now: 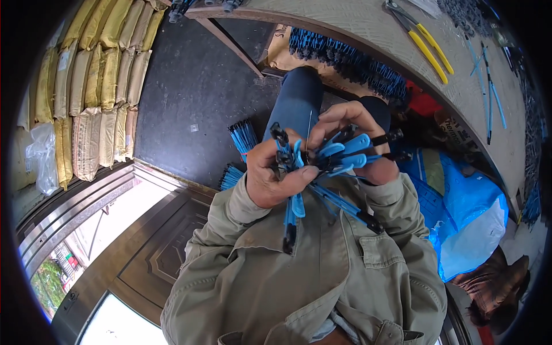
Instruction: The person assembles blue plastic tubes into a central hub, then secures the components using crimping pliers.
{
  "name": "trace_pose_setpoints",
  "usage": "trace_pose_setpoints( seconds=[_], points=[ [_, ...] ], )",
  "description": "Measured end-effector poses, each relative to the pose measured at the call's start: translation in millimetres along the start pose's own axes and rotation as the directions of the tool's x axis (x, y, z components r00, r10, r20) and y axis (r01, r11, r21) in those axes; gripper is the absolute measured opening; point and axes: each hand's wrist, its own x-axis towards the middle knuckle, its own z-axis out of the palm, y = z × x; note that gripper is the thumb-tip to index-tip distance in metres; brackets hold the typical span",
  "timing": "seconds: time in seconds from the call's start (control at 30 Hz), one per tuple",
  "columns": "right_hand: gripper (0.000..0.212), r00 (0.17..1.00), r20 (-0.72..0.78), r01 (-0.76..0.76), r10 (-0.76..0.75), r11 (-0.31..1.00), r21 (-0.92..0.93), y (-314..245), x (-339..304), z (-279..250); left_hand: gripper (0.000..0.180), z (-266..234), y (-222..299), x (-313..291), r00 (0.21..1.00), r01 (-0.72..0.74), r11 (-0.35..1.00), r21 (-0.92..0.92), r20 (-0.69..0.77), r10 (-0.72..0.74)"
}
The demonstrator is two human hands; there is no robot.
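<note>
The blue-and-black plastic pcs (356,144) prob. handle as light and fairly stiff, the thin stems bending or snapping sooner than the broad ends. Smooth plastic, so likely a bit slippery in a loose bunch — best pinched at the flat blue ends or mid-stem, w/ the black tips left free. They're up in front of the jacket (313,259), b/w both hands, fanned out every which way: bright blue rounded paddles, slim blue stems, knobbly black ends.

L hand (269,181) is closed on part of the bunch, thumb laid across it. R hand (367,122) is curled round the rest, fingers bent in; exact fingertip contact hidden. A thin wire-like strand (310,126) stands up b/w the hands — can't tell what it's fixed to.

Beyond: two bundles of similar pcs (242,135) on the dark floor (190,86) beside the navy trouser leg (293,106); yellow-handled cutters (428,50) on the table (345,12); blue sheeting (468,198) to the R; stacked sacks (86,103) far L.
</note>
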Motion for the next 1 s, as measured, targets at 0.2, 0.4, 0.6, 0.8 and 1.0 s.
trace_pose_setpoints(
  seconds=[0.2, 0.4, 0.6, 0.8, 1.0],
  points=[
    [0.117, 0.975, 0.166, 0.169, -0.148, 0.978, -0.121, 18, 5, -10, 0.029, -1, 1, 2, 0.98, -0.183, 0.978, 0.099, 0.102, 0.173],
    [0.101, 0.98, 0.071, 0.169, -0.184, 0.971, 0.172, 24, 9, -2, 0.024, -3, 6, -7, 0.993, -0.042, 0.999, -0.023, 0.111, 0.044],
    [0.094, 0.989, 0.134, -0.065, 0.058, 0.997, 0.05, 34, 9, -43, 0.025, -20, 16, 0, 0.969, -0.015, 0.998, 0.055, 0.247, 0.001],
    [0.085, 0.941, 0.338, -0.125, 0.011, 0.94, 0.316, 37, 24, -55, 0.029, -29, 13, 3, 0.906, -0.067, 0.996, -0.057, 0.415, 0.085],
    [0.064, 0.909, 0.319, -0.2, 0.268, 0.952, -0.23, 49, 17, -54, 0.034, -30, 6, 8, 0.842, -0.105, 0.986, -0.129, 0.516, 0.157]
  ],
)
